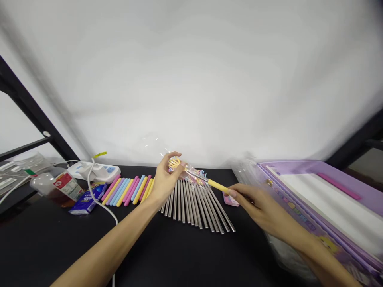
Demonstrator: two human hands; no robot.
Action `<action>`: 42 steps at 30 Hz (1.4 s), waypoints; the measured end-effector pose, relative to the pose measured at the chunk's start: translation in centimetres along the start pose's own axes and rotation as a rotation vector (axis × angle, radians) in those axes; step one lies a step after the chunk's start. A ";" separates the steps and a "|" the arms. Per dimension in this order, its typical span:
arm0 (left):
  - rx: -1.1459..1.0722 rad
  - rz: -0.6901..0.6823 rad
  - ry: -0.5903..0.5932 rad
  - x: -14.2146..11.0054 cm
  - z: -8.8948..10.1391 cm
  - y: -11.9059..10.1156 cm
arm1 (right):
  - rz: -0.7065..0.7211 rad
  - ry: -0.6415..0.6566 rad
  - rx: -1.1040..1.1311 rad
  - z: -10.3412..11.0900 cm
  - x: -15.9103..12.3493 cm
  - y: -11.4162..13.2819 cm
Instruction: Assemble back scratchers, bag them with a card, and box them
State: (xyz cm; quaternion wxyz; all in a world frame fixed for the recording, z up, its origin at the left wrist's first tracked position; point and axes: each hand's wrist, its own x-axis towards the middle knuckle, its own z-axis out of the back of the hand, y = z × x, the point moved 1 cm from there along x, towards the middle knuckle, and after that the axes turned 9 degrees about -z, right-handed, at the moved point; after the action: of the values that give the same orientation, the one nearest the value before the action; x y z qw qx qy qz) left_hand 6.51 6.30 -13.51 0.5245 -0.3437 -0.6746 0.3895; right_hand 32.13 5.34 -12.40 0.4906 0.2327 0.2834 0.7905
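Note:
My left hand grips the transparent plastic wrap around the yellow ornamental head of a slim metal utensil with a yellow handle. My right hand pinches the yellow handle's end. Both hands hold it above a fan of stainless steel rods, possibly chopsticks, lying on the black table. To the left of the fan lies a row of pastel pink, yellow and blue silicone sleeves. A small pink packet sits just below my right fingertips.
A large purple-and-white box fills the right side, with a transparent plastic sheet at its edge. At the left are a labelled bottle, a blue packet, a white device and a white cable.

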 end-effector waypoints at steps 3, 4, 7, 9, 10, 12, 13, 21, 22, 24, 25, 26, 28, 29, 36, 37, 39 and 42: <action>-0.020 0.019 0.007 -0.4 -0.7 -0.1 | 0.013 -0.018 -0.060 -0.9 0.0 0.0; -0.038 0.032 0.007 -0.6 -0.9 -0.2 | 0.015 -0.022 -0.079 -1.2 0.0 0.0; -0.074 0.058 0.001 -0.9 -1.5 -0.5 | 0.023 -0.052 -0.127 -1.8 -0.1 -0.1; -0.090 0.054 -0.003 -0.9 -1.6 -0.5 | 0.039 -0.080 -0.151 -1.9 -0.2 0.0; -0.097 0.048 -0.002 -0.9 -1.6 -0.5 | 0.051 -0.089 -0.161 -1.9 -0.2 0.1; -0.100 0.035 0.013 -0.7 -1.4 -0.5 | 0.069 -0.100 -0.174 -1.9 -0.2 0.2; -0.096 0.030 0.027 -0.6 -1.3 -0.6 | 0.072 -0.102 -0.175 -1.8 -0.2 0.2; -0.133 0.101 0.053 0.1 -0.6 -1.8 | 0.072 -0.094 -0.153 -0.4 -0.3 -0.4; -0.124 0.100 0.036 0.1 -0.6 -1.8 | 0.080 -0.095 -0.164 -0.3 -0.3 -0.5; -0.096 0.078 -0.005 0.1 -0.6 -1.8 | 0.097 -0.105 -0.177 -0.5 -0.3 -0.4; -0.083 0.062 -0.028 0.1 -0.5 -1.7 | 0.100 -0.111 -0.179 -0.6 -0.2 -0.4; -0.074 0.048 -0.054 0.2 -0.4 -1.7 | 0.097 -0.119 -0.180 -0.8 -0.2 -0.5; -0.066 0.048 -0.118 0.3 -0.1 -1.5 | 0.086 -0.136 -0.185 -1.3 -0.1 -0.6; -0.074 0.065 -0.156 0.5 0.1 -1.4 | 0.079 -0.144 -0.189 -1.5 -0.1 -0.6; -0.217 0.304 -0.196 1.3 1.1 -0.3 | 0.070 -0.162 -0.153 -2.2 -0.1 -0.7; -0.165 0.300 -0.089 1.3 1.2 -0.3 | 0.068 -0.152 -0.148 -2.1 -0.2 -0.7; -0.013 0.240 0.139 1.3 1.1 -0.2 | 0.065 -0.133 -0.140 -1.9 -0.2 -0.6; 0.129 0.097 0.283 1.1 1.0 -0.1 | 0.077 -0.114 -0.132 -1.7 -0.2 -0.6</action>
State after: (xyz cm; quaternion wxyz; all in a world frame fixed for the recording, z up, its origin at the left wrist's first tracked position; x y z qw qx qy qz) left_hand 5.33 7.07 -13.10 0.6158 -0.3929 -0.5503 0.4046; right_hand 31.46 4.94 -14.07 0.4896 0.2550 0.1930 0.8112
